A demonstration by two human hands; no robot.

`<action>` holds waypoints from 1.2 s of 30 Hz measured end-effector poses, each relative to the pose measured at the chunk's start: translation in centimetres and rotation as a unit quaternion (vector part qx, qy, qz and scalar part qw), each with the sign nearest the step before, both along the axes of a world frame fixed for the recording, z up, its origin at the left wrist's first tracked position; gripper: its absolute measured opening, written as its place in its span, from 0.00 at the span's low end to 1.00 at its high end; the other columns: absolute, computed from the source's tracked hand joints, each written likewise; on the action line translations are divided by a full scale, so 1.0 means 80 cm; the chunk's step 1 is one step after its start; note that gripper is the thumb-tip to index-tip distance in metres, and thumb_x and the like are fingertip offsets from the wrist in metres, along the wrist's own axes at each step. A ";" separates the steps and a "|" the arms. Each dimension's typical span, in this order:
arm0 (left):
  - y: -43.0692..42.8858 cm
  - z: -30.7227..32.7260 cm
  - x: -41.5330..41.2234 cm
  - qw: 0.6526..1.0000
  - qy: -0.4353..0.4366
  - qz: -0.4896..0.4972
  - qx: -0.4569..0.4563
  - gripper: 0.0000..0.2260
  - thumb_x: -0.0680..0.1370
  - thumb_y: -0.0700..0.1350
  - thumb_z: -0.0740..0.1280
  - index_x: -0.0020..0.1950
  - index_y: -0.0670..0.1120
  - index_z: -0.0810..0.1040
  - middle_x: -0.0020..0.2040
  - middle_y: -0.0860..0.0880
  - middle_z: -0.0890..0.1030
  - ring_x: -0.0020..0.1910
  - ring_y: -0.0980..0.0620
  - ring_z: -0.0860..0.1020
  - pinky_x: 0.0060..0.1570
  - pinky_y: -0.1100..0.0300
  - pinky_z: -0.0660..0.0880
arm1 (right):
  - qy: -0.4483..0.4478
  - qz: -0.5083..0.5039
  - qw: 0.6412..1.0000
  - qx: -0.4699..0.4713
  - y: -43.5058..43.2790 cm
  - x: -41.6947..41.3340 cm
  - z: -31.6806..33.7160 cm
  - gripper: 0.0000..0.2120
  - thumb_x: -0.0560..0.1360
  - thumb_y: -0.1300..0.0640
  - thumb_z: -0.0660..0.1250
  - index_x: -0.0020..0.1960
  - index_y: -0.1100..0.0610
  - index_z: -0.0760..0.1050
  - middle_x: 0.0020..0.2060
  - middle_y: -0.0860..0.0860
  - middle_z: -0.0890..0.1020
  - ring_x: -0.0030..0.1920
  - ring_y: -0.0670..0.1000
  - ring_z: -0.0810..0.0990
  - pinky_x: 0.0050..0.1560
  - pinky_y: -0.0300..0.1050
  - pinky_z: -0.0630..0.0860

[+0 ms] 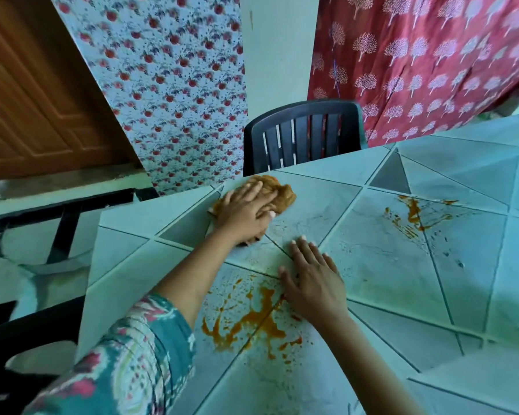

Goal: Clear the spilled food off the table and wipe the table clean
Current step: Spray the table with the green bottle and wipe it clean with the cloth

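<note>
Left hand (pixel 243 215) is pressed flat on the stained cloth (pixel 282 191) at the table's (pixel 387 265) far left edge, right hand (pixel 313 283) is spread flat beside the near spill (pixel 252 322), and that spill and the far right smear (pixel 414 214) are judged not yet wiped.

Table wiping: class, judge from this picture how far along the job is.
Done: little beyond a faintly specked patch beside the cloth. In hand: the left hand presses that stained cloth on the table; the right hand rests flat. Left: the orange spill by it and the smear farther right.
</note>
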State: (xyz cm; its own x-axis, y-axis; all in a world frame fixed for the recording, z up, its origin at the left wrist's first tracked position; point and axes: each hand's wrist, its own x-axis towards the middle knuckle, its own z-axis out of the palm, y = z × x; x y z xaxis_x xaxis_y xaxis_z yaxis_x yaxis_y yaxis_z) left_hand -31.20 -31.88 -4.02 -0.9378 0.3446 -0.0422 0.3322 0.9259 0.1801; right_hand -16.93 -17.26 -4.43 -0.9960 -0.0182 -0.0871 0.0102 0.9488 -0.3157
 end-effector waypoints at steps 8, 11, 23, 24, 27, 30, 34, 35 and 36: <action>-0.055 0.001 -0.004 0.999 0.015 0.003 0.032 0.30 0.71 0.69 0.47 0.73 0.64 0.57 0.77 0.55 0.53 0.76 0.52 0.52 0.72 0.49 0.46 | 0.013 0.002 0.999 0.030 0.031 -0.001 -0.010 0.42 0.65 0.37 0.28 0.77 0.47 0.46 0.77 0.47 0.46 0.76 0.48 0.46 0.73 0.44 0.43; -0.019 0.002 -0.056 0.997 -0.001 0.077 0.004 0.24 0.78 0.62 0.54 0.74 0.62 0.57 0.78 0.54 0.52 0.76 0.49 0.53 0.71 0.46 0.47 | 0.022 -0.005 1.000 0.020 0.030 0.000 -0.015 0.41 0.66 0.37 0.29 0.77 0.48 0.47 0.77 0.47 0.47 0.76 0.48 0.47 0.73 0.44 0.43; 0.018 0.002 0.022 0.976 -0.020 -0.216 0.003 0.23 0.76 0.62 0.55 0.72 0.66 0.56 0.77 0.57 0.49 0.75 0.57 0.47 0.72 0.51 0.39 | -0.007 -0.022 0.999 0.042 0.041 0.021 -0.003 0.36 0.70 0.37 0.35 0.76 0.47 0.49 0.77 0.46 0.49 0.76 0.47 0.48 0.74 0.46 0.45; -0.015 0.003 0.036 0.977 -0.020 -0.213 0.015 0.24 0.74 0.64 0.52 0.71 0.67 0.56 0.76 0.59 0.49 0.74 0.59 0.47 0.72 0.51 0.40 | -0.007 -0.027 0.998 0.048 0.043 0.031 -0.002 0.39 0.68 0.36 0.31 0.76 0.46 0.48 0.77 0.45 0.48 0.76 0.47 0.47 0.74 0.46 0.45; -0.083 0.003 0.048 0.997 -0.011 -0.067 0.036 0.29 0.69 0.68 0.46 0.70 0.67 0.56 0.76 0.59 0.51 0.76 0.55 0.49 0.73 0.48 0.43 | -0.019 -0.027 0.999 0.037 0.044 0.049 -0.004 0.42 0.64 0.36 0.28 0.77 0.46 0.45 0.77 0.47 0.44 0.76 0.48 0.45 0.73 0.45 0.43; -0.048 0.008 0.028 0.997 -0.022 0.076 0.009 0.28 0.74 0.65 0.50 0.74 0.62 0.58 0.78 0.54 0.50 0.76 0.50 0.49 0.73 0.45 0.44 | -0.033 -0.026 0.999 0.029 0.043 0.049 -0.002 0.37 0.69 0.36 0.34 0.77 0.47 0.45 0.77 0.49 0.44 0.76 0.49 0.44 0.74 0.46 0.42; 0.065 0.008 0.043 0.998 -0.049 -0.018 0.019 0.22 0.79 0.59 0.55 0.74 0.63 0.57 0.78 0.54 0.48 0.77 0.50 0.47 0.73 0.45 0.42 | -0.041 -0.018 0.998 0.039 0.047 0.055 0.001 0.35 0.71 0.37 0.38 0.77 0.46 0.46 0.77 0.49 0.45 0.76 0.49 0.45 0.74 0.46 0.43; 0.082 0.008 0.060 0.997 -0.052 -0.060 0.017 0.22 0.79 0.59 0.55 0.73 0.63 0.57 0.78 0.55 0.48 0.77 0.51 0.46 0.73 0.46 0.42 | -0.043 -0.016 0.998 0.044 0.048 0.058 0.001 0.36 0.70 0.37 0.37 0.77 0.46 0.46 0.77 0.49 0.45 0.76 0.49 0.45 0.74 0.46 0.43; 0.087 0.008 0.079 0.995 -0.047 -0.091 0.011 0.22 0.79 0.59 0.55 0.73 0.64 0.57 0.78 0.55 0.48 0.77 0.52 0.46 0.73 0.47 0.42 | -0.042 -0.017 0.998 0.048 0.047 0.064 0.001 0.37 0.70 0.36 0.35 0.77 0.46 0.45 0.77 0.49 0.45 0.76 0.49 0.44 0.74 0.46 0.42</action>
